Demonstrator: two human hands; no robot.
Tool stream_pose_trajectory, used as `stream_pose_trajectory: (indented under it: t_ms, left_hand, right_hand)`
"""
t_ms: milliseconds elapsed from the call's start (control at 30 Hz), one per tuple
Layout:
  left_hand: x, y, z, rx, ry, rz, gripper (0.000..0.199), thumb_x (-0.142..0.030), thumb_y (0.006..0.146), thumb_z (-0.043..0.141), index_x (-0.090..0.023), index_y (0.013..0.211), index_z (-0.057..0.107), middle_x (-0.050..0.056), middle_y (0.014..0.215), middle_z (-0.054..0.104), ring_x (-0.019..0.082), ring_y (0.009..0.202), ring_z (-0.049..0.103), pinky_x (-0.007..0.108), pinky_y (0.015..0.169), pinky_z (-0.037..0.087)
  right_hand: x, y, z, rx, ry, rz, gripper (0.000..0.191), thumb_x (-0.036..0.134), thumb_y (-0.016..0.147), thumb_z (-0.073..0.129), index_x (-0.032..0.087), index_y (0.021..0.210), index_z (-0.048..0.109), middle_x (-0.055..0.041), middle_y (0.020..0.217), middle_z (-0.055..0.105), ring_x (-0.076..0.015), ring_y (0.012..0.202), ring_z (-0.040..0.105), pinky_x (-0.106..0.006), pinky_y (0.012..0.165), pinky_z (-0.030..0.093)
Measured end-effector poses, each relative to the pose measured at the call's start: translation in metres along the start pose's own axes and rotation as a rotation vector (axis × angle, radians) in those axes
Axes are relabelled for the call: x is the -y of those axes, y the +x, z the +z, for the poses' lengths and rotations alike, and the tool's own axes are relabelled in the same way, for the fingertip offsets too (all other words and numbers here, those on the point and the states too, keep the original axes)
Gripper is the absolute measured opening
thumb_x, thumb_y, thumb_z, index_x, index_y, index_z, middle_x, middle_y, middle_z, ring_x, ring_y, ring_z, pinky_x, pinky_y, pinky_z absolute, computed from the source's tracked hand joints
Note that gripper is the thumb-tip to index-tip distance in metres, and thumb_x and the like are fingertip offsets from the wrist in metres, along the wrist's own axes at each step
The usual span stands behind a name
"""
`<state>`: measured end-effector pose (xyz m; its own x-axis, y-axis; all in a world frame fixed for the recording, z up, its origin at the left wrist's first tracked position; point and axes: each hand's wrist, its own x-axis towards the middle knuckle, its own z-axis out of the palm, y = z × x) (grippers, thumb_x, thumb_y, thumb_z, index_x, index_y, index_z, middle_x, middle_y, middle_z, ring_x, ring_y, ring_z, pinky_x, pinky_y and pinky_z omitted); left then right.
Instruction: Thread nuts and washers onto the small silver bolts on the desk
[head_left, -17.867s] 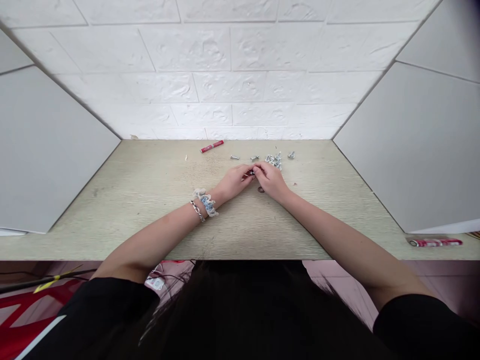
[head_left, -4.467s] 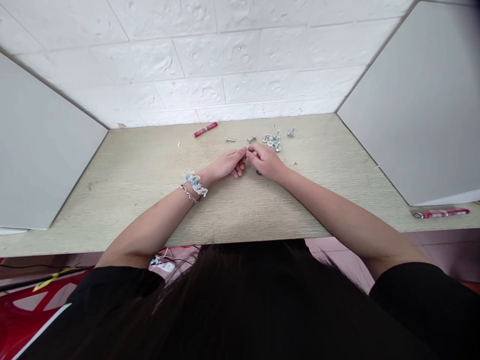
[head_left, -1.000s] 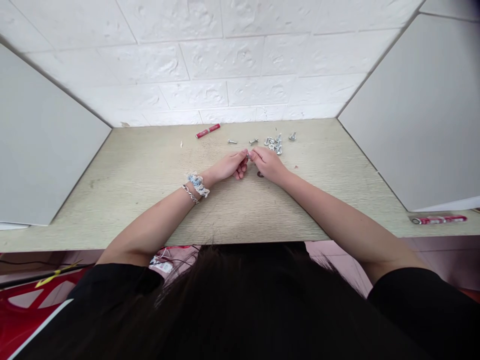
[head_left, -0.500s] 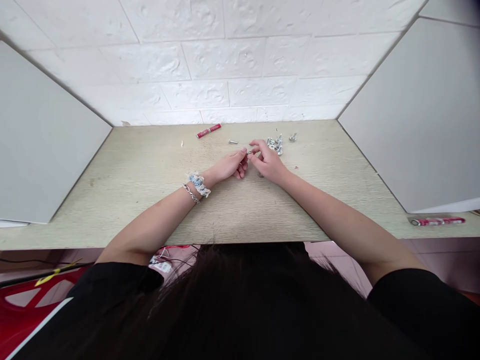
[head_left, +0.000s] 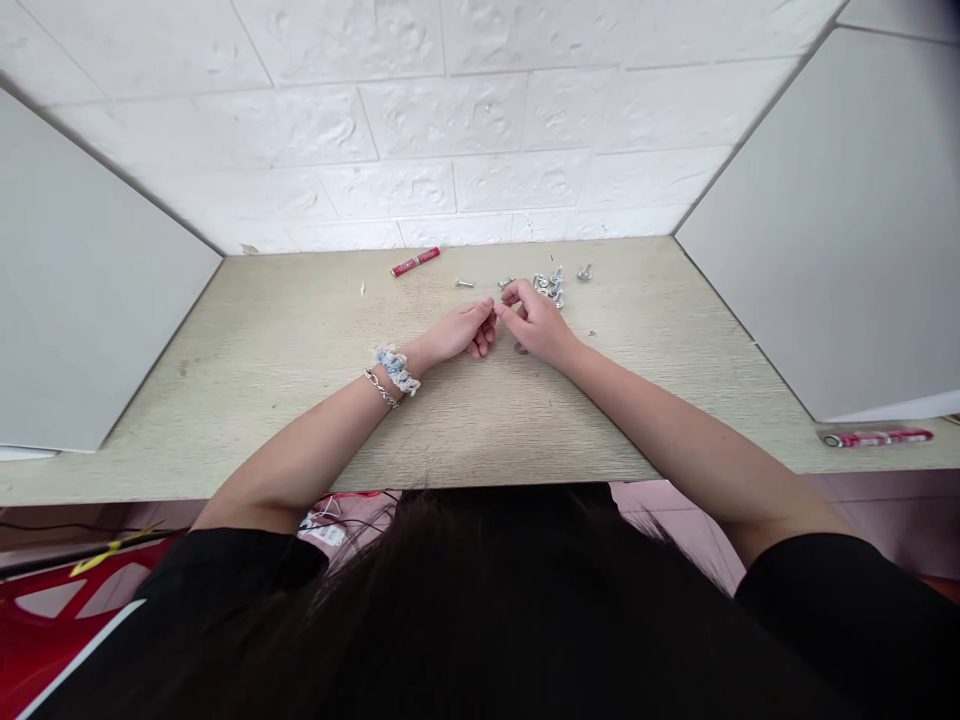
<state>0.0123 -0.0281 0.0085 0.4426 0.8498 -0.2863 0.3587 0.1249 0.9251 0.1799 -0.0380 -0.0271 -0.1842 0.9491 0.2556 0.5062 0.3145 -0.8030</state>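
The right hand (head_left: 534, 322) hides some bolts (head_left: 557, 288) — partly.

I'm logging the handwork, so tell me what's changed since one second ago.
The right hand has loosened its pinch: the forefinger has lifted away from the thumb. The left hand stays closed at the same spot; anything it pinches is too small to make out. The bolt pile and the red cylinder near the wall stayed put.

White brick wall (head_left: 480, 120) between grey panels (head_left: 795, 230), red frame (head_left: 37, 660) lower left.
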Motion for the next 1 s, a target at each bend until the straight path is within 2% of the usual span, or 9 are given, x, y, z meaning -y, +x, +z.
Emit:
stream_pose_trajectory:
  t_ms: [133, 200, 300, 467, 600, 667, 767, 867, 1000]
  left_hand:
    - [0.0006, -0.0002, -0.0005, 0.006, 0.014, 0.011, 0.047, -0.035, 0.115, 0.028, -0.016, 0.077, 0.049, -0.002, 0.066, 0.056, 0.006, 0.049, 0.056, 0.017, 0.049, 0.046]
    - [0.0007, -0.0006, -0.0006, 0.008, 0.025, 0.012, 0.047, -0.036, 0.115, 0.028, -0.016, 0.078, 0.049, -0.002, 0.065, 0.055, 0.005, 0.049, 0.055, 0.017, 0.049, 0.046]
    - [0.0005, -0.0007, -0.0002, 0.007, 0.029, 0.013, 0.048, -0.036, 0.115, 0.028, -0.016, 0.078, 0.050, -0.002, 0.065, 0.055, 0.005, 0.049, 0.055, 0.017, 0.050, 0.046]
    - [-0.0007, -0.0003, 0.0010, 0.003, 0.017, -0.012, 0.049, -0.035, 0.115, 0.029, -0.015, 0.076, 0.051, -0.001, 0.066, 0.055, 0.005, 0.050, 0.055, 0.017, 0.049, 0.045]
    - [-0.0014, -0.0015, 0.0007, 0.005, 0.031, -0.013, 0.052, -0.035, 0.115, 0.027, -0.015, 0.074, 0.050, -0.001, 0.066, 0.055, 0.005, 0.050, 0.054, 0.017, 0.049, 0.045]
    - [-0.0010, -0.0016, 0.0001, 0.006, 0.029, -0.001, 0.050, -0.035, 0.115, 0.028, -0.015, 0.075, 0.050, -0.001, 0.066, 0.055, 0.005, 0.050, 0.055, 0.017, 0.049, 0.046]
    - [0.0006, -0.0004, -0.0005, 0.008, 0.037, 0.013, 0.049, -0.034, 0.115, 0.027, -0.015, 0.076, 0.051, -0.002, 0.066, 0.055, 0.005, 0.049, 0.054, 0.018, 0.048, 0.046]
    - [0.0015, 0.0012, -0.0006, 0.008, 0.045, 0.019, 0.050, -0.031, 0.115, 0.026, -0.015, 0.076, 0.052, -0.001, 0.066, 0.055, 0.005, 0.049, 0.054, 0.018, 0.049, 0.046]
    - [0.0006, 0.0015, 0.0001, 0.005, 0.054, 0.010, 0.049, -0.032, 0.115, 0.030, -0.015, 0.075, 0.052, -0.002, 0.064, 0.055, 0.005, 0.048, 0.054, 0.017, 0.048, 0.045]
  right_hand:
    - [-0.0001, 0.0013, -0.0014, -0.017, -0.078, -0.076, 0.024, 0.040, 0.097, 0.044, 0.022, 0.084, 0.053, -0.0053, 0.085, 0.063, -0.0206, 0.083, 0.059, -0.038, 0.082, 0.047]
    - [-0.0001, 0.0010, -0.0019, -0.006, -0.079, -0.097, 0.023, 0.038, 0.096, 0.045, 0.021, 0.083, 0.054, -0.0057, 0.084, 0.063, -0.0214, 0.087, 0.060, -0.037, 0.083, 0.046]
    - [0.0006, -0.0005, -0.0022, 0.022, -0.060, -0.077, 0.020, 0.038, 0.096, 0.047, 0.022, 0.087, 0.053, -0.0047, 0.084, 0.062, -0.0195, 0.077, 0.057, -0.036, 0.075, 0.046]
    - [0.0007, -0.0020, 0.0010, 0.048, -0.014, -0.060, 0.014, 0.031, 0.091, 0.054, 0.024, 0.094, 0.042, 0.0004, 0.082, 0.058, -0.0146, 0.062, 0.052, -0.033, 0.069, 0.043]
    - [-0.0013, -0.0009, 0.0039, -0.007, -0.009, -0.053, 0.021, 0.032, 0.088, 0.057, 0.023, 0.103, 0.044, -0.0025, 0.097, 0.063, -0.0121, 0.060, 0.050, -0.034, 0.072, 0.046]
    - [-0.0011, -0.0001, 0.0030, -0.020, -0.020, -0.071, 0.018, 0.035, 0.091, 0.054, 0.021, 0.102, 0.049, -0.0063, 0.103, 0.065, -0.0142, 0.068, 0.055, -0.036, 0.078, 0.048]
    - [0.0009, 0.0003, -0.0006, 0.009, -0.059, -0.085, 0.019, 0.037, 0.096, 0.049, 0.021, 0.087, 0.055, -0.0069, 0.090, 0.065, -0.0196, 0.079, 0.059, -0.039, 0.081, 0.049]
    - [0.0023, -0.0001, -0.0030, 0.095, -0.027, 0.009, 0.023, 0.039, 0.097, 0.051, 0.021, 0.086, 0.057, -0.0033, 0.075, 0.063, -0.0180, 0.065, 0.056, -0.037, 0.069, 0.049]
    - [0.0007, -0.0004, -0.0015, 0.095, 0.008, 0.023, 0.011, 0.033, 0.092, 0.056, 0.022, 0.091, 0.052, -0.0016, 0.080, 0.066, -0.0160, 0.060, 0.056, -0.035, 0.065, 0.047]
